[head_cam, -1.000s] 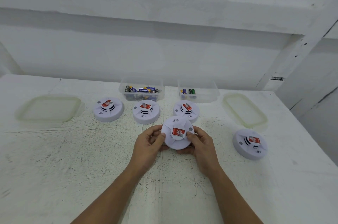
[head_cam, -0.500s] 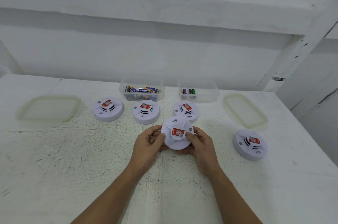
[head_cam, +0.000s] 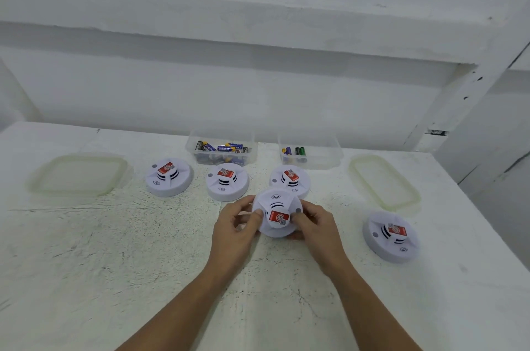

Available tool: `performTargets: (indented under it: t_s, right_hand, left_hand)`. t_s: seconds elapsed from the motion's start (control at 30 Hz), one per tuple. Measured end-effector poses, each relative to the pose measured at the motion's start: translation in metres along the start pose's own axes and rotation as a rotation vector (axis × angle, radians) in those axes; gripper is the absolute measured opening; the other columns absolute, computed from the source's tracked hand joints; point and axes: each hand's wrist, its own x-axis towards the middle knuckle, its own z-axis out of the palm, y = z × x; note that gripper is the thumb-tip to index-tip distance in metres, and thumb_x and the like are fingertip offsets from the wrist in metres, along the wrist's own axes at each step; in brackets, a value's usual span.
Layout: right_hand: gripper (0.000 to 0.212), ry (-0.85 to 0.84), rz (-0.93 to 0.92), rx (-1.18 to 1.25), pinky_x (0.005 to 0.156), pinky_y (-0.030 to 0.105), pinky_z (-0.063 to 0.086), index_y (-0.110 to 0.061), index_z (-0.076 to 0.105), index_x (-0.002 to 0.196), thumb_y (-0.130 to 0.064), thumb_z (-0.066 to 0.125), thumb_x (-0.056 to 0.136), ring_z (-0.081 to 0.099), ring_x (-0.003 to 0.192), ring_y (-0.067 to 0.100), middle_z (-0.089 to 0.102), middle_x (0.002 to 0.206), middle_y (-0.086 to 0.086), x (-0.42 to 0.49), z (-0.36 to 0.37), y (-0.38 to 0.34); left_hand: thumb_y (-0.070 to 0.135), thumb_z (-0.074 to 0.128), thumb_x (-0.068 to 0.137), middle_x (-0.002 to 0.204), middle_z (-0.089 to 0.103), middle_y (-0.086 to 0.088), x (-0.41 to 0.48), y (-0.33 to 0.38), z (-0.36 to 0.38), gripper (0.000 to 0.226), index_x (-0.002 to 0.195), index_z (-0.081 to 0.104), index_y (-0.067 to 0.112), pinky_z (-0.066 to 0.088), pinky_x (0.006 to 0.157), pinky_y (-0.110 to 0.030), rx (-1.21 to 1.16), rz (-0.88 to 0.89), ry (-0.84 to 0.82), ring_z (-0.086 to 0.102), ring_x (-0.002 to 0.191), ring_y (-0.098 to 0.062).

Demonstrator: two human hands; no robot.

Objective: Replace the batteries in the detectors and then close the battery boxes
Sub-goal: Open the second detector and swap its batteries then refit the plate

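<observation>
Head view: my left hand (head_cam: 236, 226) and right hand (head_cam: 317, 226) each have their grip clamped on the white detector (head_cam: 276, 214), tilted just above the counter (head_cam: 114, 250), near three others.

You cannot make out a single whole word here. The red label (head_cam: 279, 217) on the detector (head_cam: 276, 214) you hold carries a round white emblem and a small square code, both too blurred to read. Near the counter's far edge, the batteries (head_cam: 222, 147) in the left clear tub (head_cam: 221, 150) show printing, perhaps "CELL", but you cannot tell.
</observation>
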Motion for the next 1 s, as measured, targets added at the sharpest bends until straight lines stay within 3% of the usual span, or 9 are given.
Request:
performTargets:
  t_s: [0.13, 0.3, 0.43, 0.53, 0.63, 0.7, 0.8, 1.0]
  right_hand:
    - [0.026, 0.019, 0.005, -0.065, 0.074, 0.034, 0.060, -0.025, 0.070, 0.102, -0.005, 0.057, 0.089, 0.069, 0.087, 0.021, 0.072, 0.093, 0.007, 0.020, -0.035, -0.016]
    - [0.029, 0.082, 0.065, -0.185, 0.079, 0.037, 0.059, -0.023, 0.060, 0.116, -0.013, 0.060, 0.089, 0.068, 0.089, 0.023, 0.066, 0.095, 0.013, 0.044, -0.093, -0.029]
    - [0.030, 0.110, 0.158, -0.233, 0.079, 0.036, 0.059, -0.018, 0.056, 0.118, -0.012, 0.060, 0.089, 0.069, 0.082, 0.024, 0.067, 0.083, 0.013, 0.062, -0.128, -0.029]
    - [0.026, 0.129, 0.214, -0.303, 0.079, 0.041, 0.059, -0.017, 0.058, 0.110, -0.012, 0.062, 0.085, 0.070, 0.082, 0.028, 0.067, 0.095, 0.017, 0.075, -0.143, -0.020]
    - [0.020, 0.146, 0.228, -0.431, 0.077, 0.045, 0.059, -0.018, 0.059, 0.104, -0.013, 0.061, 0.085, 0.071, 0.078, 0.029, 0.068, 0.094, 0.016, 0.085, -0.149, -0.014]
    - [0.017, 0.158, 0.215, -0.515, 0.076, 0.046, 0.058, -0.014, 0.059, 0.104, -0.013, 0.059, 0.087, 0.070, 0.077, 0.031, 0.068, 0.093, 0.015, 0.091, -0.148, -0.015]
    - [0.017, 0.160, 0.193, -0.651, 0.077, 0.047, 0.057, -0.006, 0.061, 0.103, -0.009, 0.055, 0.088, 0.068, 0.082, 0.034, 0.066, 0.092, 0.015, 0.101, -0.143, -0.015]
    - [0.019, 0.158, 0.202, -0.794, 0.071, 0.042, 0.057, 0.006, 0.065, 0.097, -0.002, 0.053, 0.085, 0.068, 0.077, 0.036, 0.069, 0.089, 0.022, 0.114, -0.139, -0.010]
  left_hand:
    - [0.028, 0.060, 0.092, 0.110, 0.062, 0.006, 0.014, 0.014, 0.038, 0.026, 0.109, 0.061, 0.047, 0.056, 0.084, -0.029, 0.096, 0.069, 0.060, 0.061, 0.092, 0.006]
    - [0.016, 0.060, 0.090, 0.102, 0.059, 0.004, 0.033, 0.027, 0.098, 0.032, 0.116, 0.055, 0.034, 0.056, 0.084, -0.041, 0.053, 0.037, 0.050, 0.061, 0.096, -0.011]
    - [0.006, 0.058, 0.089, 0.099, 0.060, 0.007, 0.042, 0.032, 0.137, 0.025, 0.103, 0.052, 0.025, 0.054, 0.085, -0.031, 0.076, 0.020, -0.022, 0.060, 0.096, -0.014]
    - [0.003, 0.060, 0.086, 0.106, 0.061, 0.004, 0.045, 0.028, 0.156, 0.030, 0.111, 0.053, 0.019, 0.049, 0.083, -0.022, 0.138, -0.010, -0.062, 0.059, 0.103, -0.013]
    - [0.002, 0.062, 0.083, 0.109, 0.061, 0.003, 0.045, 0.023, 0.168, 0.042, 0.120, 0.050, 0.017, 0.051, 0.082, -0.026, 0.218, -0.007, -0.079, 0.060, 0.101, -0.013]
    - [0.003, 0.062, 0.082, 0.106, 0.063, 0.001, 0.046, 0.019, 0.173, 0.038, 0.112, 0.049, 0.021, 0.054, 0.080, -0.032, 0.280, 0.019, -0.087, 0.062, 0.095, -0.014]
    - [0.011, 0.063, 0.085, 0.099, 0.062, 0.001, 0.048, 0.017, 0.177, 0.023, 0.106, 0.057, 0.017, 0.045, 0.073, -0.024, 0.445, 0.073, -0.091, 0.058, 0.087, -0.014]
    - [0.015, 0.059, 0.089, 0.101, 0.065, -0.002, 0.050, 0.017, 0.179, 0.025, 0.114, 0.063, 0.012, 0.038, 0.072, -0.020, 0.501, 0.110, -0.091, 0.054, 0.085, -0.013]
